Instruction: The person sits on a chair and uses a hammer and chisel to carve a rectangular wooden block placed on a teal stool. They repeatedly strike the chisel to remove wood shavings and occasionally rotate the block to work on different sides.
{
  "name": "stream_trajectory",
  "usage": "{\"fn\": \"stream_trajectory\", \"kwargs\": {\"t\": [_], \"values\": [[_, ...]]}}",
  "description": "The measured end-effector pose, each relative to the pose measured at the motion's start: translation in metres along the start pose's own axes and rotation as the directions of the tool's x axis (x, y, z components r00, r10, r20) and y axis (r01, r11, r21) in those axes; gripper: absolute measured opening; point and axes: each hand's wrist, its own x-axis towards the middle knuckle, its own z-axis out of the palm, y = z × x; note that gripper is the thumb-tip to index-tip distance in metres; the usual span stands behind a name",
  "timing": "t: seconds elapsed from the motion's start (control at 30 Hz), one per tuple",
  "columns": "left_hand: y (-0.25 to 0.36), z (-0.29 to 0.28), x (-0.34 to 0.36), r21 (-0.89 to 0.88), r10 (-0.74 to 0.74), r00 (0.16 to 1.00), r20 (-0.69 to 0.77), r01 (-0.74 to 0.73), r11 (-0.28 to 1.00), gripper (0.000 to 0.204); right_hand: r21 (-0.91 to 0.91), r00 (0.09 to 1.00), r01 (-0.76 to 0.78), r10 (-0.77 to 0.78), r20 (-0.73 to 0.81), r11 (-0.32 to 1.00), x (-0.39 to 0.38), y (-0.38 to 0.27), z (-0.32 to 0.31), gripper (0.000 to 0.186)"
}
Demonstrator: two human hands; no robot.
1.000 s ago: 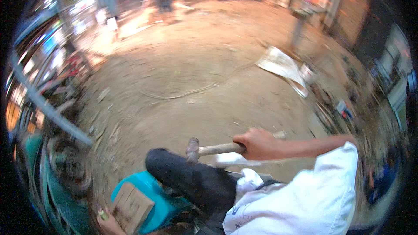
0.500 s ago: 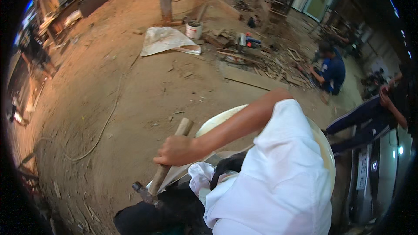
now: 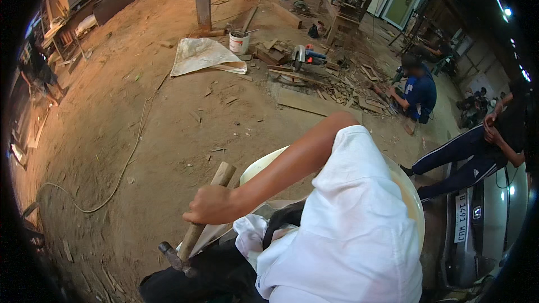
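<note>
My right hand: fingers wrapped round the wooden handle of the hammer, knuckles turned forward and left. Grip sits partway along, with the butt standing clear above my fist. Probable reason: a shortened hold brings the weight of the head closer to my wrist and makes it easier to steady.

Hammer location: in front of me, low, slanting down to the left. The head is over my dark trouser leg; touching or just above, cannot tell. If touching, the thigh likely takes some of the weight. My forearm angles down from a raised elbow, sleeve ending near it.

My left hand: out of view; cannot tell whether it is spread or gripping anything.

Surroundings: cord loosely curved on the dirt floor, slack. Bucket beside a post, a stick leaning in it; the wall presumably props it up. Sheet spread just beside the bucket, one edge folded. Saw among boards and scraps, perhaps put there to stay off the dirt. One co-worker is low down near the scraps; another person stands by a car, hands together.
</note>
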Motion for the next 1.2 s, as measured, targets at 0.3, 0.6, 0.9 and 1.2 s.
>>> {"fn": "stream_trajectory", "kwargs": {"t": [0.3,0.6,0.9,1.2], "values": [[0.009,-0.002,0.006,0.02,0.016,0.998,-0.059,-0.015,1.0,0.038,0.089,1.0,-0.014,0.014,-0.001,0.996,-0.004,0.004,-0.006,0.009],[-0.04,-0.116,-0.017,0.051,-0.258,0.834,-0.487,0.322,0.945,0.04,0.178,0.972,-0.114,0.073,0.223,0.977,-0.013,0.009,-0.029,0.014],[-0.06,-0.153,-0.075,-0.572,-0.63,0.558,-0.54,0.305,0.761,0.031,0.123,0.984,-0.073,0.051,0.172,0.99,-0.015,0.005,-0.022,0.018],[-0.104,-0.111,-0.103,-0.694,-0.706,0.601,-0.375,0.323,0.644,0.02,0.123,0.98,-0.13,0.109,0.166,0.984,-0.022,0.014,-0.022,0.013]]}}
